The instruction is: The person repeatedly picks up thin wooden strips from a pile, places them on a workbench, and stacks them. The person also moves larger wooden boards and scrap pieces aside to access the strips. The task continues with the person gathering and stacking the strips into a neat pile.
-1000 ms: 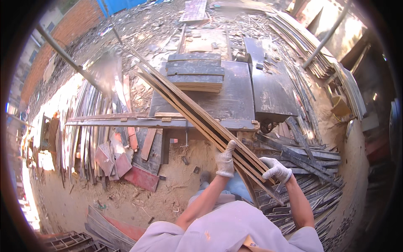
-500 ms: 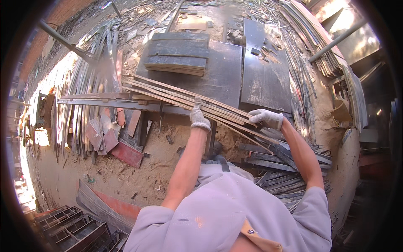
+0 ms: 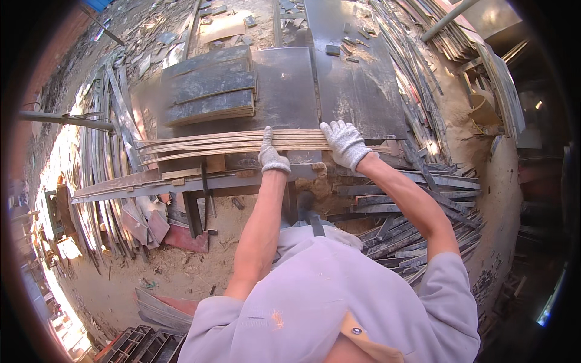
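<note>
A bundle of long, thin plywood strips (image 3: 212, 142) lies crosswise over the near edge of the dark boards, roughly level. My left hand (image 3: 275, 154), in a pale knitted glove, grips the bundle right of its middle, thumb up across the near side; its other fingers are hidden behind and under the strips. Against the right part of the bundle rests my right hand (image 3: 347, 145), gloved alike, its back showing and its fingers stretched out and slightly apart. Its palm is hidden, as are the strip ends there.
A stack of dark-faced boards (image 3: 212, 91) sits on a large dark panel (image 3: 281, 78) beyond the strips. Nearer runs a metal rail (image 3: 133, 189). Loose dark battens (image 3: 417, 206) lie heaped at the right, and long strips (image 3: 103, 157) at the left. A metal pole (image 3: 66, 119) juts in from the left.
The strip bundle has swung from a slant to nearly level and sits more evenly. My right hand has moved left and up, its fingers now straighter. The view has shifted rightward.
</note>
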Tool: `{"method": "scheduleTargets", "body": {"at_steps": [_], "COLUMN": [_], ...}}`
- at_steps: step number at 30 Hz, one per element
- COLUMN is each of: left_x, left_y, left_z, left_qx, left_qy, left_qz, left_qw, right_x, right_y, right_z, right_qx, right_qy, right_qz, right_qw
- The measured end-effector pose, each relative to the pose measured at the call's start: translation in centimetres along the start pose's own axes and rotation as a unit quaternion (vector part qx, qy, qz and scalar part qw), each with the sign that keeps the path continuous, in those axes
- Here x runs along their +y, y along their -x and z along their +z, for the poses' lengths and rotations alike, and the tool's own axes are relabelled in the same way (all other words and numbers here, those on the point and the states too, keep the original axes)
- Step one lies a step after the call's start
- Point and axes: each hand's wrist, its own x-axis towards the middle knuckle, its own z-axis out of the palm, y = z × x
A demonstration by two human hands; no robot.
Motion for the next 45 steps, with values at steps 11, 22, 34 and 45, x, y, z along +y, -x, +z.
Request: {"method": "scheduleTargets", "body": {"at_steps": [11, 22, 34, 45], "left_x": [16.2, 21.3, 18.3, 17.6], "left_y": [-2.9, -6.6, -6.9, -7.0], "left_z": [-8.0, -7.4, -6.6, -6.9], "left_qx": [-0.09, -0.158, -0.217, -0.224], "left_qy": [-0.774, -0.827, -0.795, -0.789], "left_qz": [0.483, 0.45, 0.5, 0.516], "left_qw": [0.4, 0.296, 0.265, 0.249], "right_x": [5.1, 11.0, 16.5, 13.2], "right_y": [-1.4, 9.2, 14.8, 15.0], "right_z": [11.7, 12.7, 9.9, 17.2], "right_qx": [0.009, -0.009, 0.011, 0.32], "right_qy": [0.01, 0.055, -0.154, -0.598], "right_qz": [0.094, 0.268, 0.411, 0.626], "right_qw": [0.995, 0.962, 0.899, 0.384]}}
